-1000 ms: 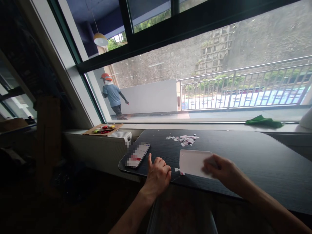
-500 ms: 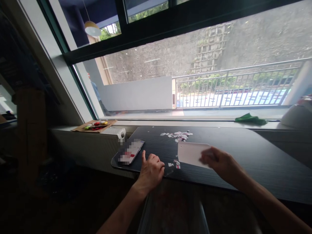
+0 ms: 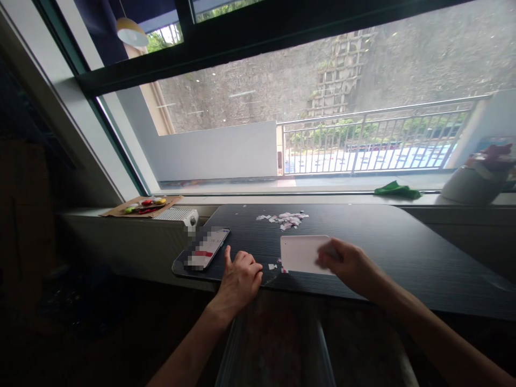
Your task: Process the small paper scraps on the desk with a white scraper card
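Note:
My right hand is closed on the right part of a pale rectangular card with a small dark hole near its upper left corner. Its fingertips are blurred. The card's lower left edge overlaps a few small paper scraps on the dark table. Resting near the table's front edge, my left hand has its thumb out and its fingers loosely bent, with nothing visible in it. A phone lies just left of it, its screen partly pixelated. Behind the card is a loose pile of paper scraps.
A window with a sill runs behind the table. On the sill lie a green cloth and, further right, a rounded pale object. To the left, a brown sheet holds small colourful items beside a white radiator.
The view has shifted slightly, so everything sits further left. The card in my right hand has moved a little over the nearby scraps. My left hand stays at the table edge.

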Motion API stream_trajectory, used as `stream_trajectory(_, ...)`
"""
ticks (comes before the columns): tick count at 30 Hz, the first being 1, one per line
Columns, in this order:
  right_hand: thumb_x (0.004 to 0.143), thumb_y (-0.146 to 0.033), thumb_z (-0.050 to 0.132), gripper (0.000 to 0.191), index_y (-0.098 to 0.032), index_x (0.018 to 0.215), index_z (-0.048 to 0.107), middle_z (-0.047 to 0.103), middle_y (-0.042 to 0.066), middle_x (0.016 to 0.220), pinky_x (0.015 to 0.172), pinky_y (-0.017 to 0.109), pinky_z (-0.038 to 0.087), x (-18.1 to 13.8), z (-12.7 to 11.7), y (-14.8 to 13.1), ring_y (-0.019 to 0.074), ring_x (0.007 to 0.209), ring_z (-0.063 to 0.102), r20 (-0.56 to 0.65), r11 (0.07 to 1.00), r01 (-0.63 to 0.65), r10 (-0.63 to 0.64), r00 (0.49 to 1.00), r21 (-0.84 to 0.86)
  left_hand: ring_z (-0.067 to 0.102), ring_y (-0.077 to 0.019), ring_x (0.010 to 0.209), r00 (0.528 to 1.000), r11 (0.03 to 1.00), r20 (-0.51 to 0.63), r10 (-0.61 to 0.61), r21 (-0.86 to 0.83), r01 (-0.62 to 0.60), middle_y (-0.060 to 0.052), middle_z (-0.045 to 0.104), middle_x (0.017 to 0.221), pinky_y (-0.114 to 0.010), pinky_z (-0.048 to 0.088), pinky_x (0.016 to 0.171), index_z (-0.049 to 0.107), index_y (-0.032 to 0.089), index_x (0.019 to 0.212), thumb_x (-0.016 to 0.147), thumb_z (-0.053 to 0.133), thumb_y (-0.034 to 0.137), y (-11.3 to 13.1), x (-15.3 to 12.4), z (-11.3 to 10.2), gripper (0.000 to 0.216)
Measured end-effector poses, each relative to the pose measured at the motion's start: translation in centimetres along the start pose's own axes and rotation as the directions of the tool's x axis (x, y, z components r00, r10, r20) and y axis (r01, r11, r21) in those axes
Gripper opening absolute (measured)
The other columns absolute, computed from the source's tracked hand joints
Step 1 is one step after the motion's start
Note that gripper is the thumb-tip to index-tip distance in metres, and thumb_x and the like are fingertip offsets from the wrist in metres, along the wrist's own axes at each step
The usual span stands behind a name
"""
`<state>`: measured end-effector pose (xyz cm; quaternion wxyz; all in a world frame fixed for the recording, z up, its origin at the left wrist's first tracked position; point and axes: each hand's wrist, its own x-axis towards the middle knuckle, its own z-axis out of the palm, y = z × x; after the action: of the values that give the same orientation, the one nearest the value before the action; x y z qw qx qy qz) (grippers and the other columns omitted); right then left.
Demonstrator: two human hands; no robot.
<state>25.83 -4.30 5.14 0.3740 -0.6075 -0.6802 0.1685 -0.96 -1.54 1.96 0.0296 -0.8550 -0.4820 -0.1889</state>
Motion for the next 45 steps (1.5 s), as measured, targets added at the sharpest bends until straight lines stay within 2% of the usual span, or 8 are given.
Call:
stream_trajectory(4, 0.076, -0.039, 0.057, 0.015, -0.025, 0.077, 0.063, 0.072, 0.001, 0.066, 0.058, 0.029, 0.044, -0.1, -0.5, -0.7, 0.0197, 0.062, 0.065, -0.057, 0.987, -0.010, 0.000, 0.998, -0.163, 0.056, -0.0238, 0.098, 1.000, 1.000, -0.007, 0.000, 0.008, 0.000, -0.004, 0.066, 0.088, -0.071, 0.012, 0.111, 0.071, 0.021, 0.085, 0.087, 0.053, 0.018, 0.1, 0.1, 0.0, 0.019)
stream_trajectory(10, 0.079, -0.037, 0.053, 0.017, -0.024, 0.083, 0.062, 0.074, 0.003, 0.074, 0.063, 0.031, 0.046, 0.1, 0.0, -0.7, 0.0209, 0.069, 0.067, 0.008, 0.997, -0.009, 0.010, 1.000, -0.082, 0.057, -0.0236, 0.098, 1.000, 0.999, 0.025, -0.006, 0.034, 0.005, -0.004, 0.067, 0.089, -0.070, 0.014, 0.111, 0.071, 0.021, 0.087, 0.088, 0.053, 0.018, 0.3, 0.2, -0.3, 0.018)
stream_trajectory(13, 0.075, -0.039, 0.057, 0.016, -0.023, 0.076, 0.062, 0.072, 0.002, 0.069, 0.062, 0.032, 0.046, -0.6, -1.8, 1.1, 0.0213, 0.065, 0.065, -0.015, 0.992, -0.058, 0.057, 0.998, -0.112, 0.058, -0.0231, 0.098, 1.000, 1.000, 0.012, 0.004, 0.028, -0.004, -0.004, 0.067, 0.089, -0.069, 0.015, 0.111, 0.071, 0.021, 0.090, 0.087, 0.053, 0.018, 0.2, 0.1, -0.3, 0.019)
stream_trajectory(19, 0.067, -0.046, 0.067, 0.026, -0.021, 0.071, 0.064, 0.070, 0.002, 0.063, 0.051, 0.029, 0.046, -1.8, -7.1, 6.4, 0.0193, 0.057, 0.063, -0.031, 0.961, -0.254, 0.259, 0.965, 0.111, 0.058, -0.0232, 0.094, 0.997, 0.998, -0.067, 0.049, 0.052, -0.046, -0.004, 0.066, 0.084, -0.068, 0.016, 0.111, 0.070, 0.021, 0.082, 0.086, 0.052, 0.016, 0.3, 0.0, 0.0, 0.019)
stream_trajectory(24, 0.059, -0.039, 0.072, 0.024, -0.020, 0.072, 0.065, 0.071, 0.001, 0.065, 0.052, 0.028, 0.050, -0.8, -6.4, 8.6, 0.0185, 0.059, 0.065, 0.022, 0.856, -0.389, 0.406, 0.914, 0.339, 0.058, -0.0231, 0.094, 0.994, 0.996, -0.079, 0.075, 0.045, -0.072, -0.004, 0.066, 0.084, -0.068, 0.015, 0.110, 0.070, 0.021, 0.084, 0.086, 0.051, 0.017, 0.0, -0.1, 0.2, 0.019)
stream_trajectory(29, 0.057, -0.035, 0.074, 0.023, -0.018, 0.073, 0.068, 0.075, 0.002, 0.072, 0.062, 0.030, 0.054, -0.6, -4.8, 8.7, 0.0197, 0.067, 0.069, 0.170, 0.803, -0.449, 0.416, 0.893, 0.393, 0.059, -0.0241, 0.092, 0.991, 0.996, -0.111, 0.081, 0.044, -0.076, -0.004, 0.067, 0.083, -0.068, 0.019, 0.109, 0.071, 0.022, 0.085, 0.085, 0.051, 0.019, -0.4, -0.1, 0.3, 0.020)
stream_trajectory(36, 0.056, -0.037, 0.079, 0.032, -0.016, 0.079, 0.071, 0.077, 0.006, 0.082, 0.070, 0.031, 0.055, -1.2, -6.1, 7.3, 0.0221, 0.076, 0.071, 0.343, 0.757, -0.511, 0.392, 0.854, 0.408, 0.060, -0.0237, 0.092, 0.992, 0.995, -0.093, 0.089, 0.048, -0.085, -0.004, 0.067, 0.084, -0.067, 0.019, 0.109, 0.071, 0.021, 0.086, 0.085, 0.051, 0.020, -0.5, -0.1, 0.3, 0.021)
stream_trajectory(45, 0.056, -0.048, 0.081, 0.038, -0.017, 0.078, 0.072, 0.076, 0.006, 0.076, 0.060, 0.031, 0.054, -2.9, -8.8, 7.8, 0.0228, 0.069, 0.071, 0.342, 0.819, -0.453, 0.337, 0.877, 0.353, 0.060, -0.0244, 0.093, 0.993, 0.996, -0.091, 0.080, 0.047, -0.076, -0.004, 0.067, 0.084, -0.069, 0.019, 0.109, 0.072, 0.022, 0.087, 0.085, 0.051, 0.020, -0.5, -0.1, 0.3, 0.021)
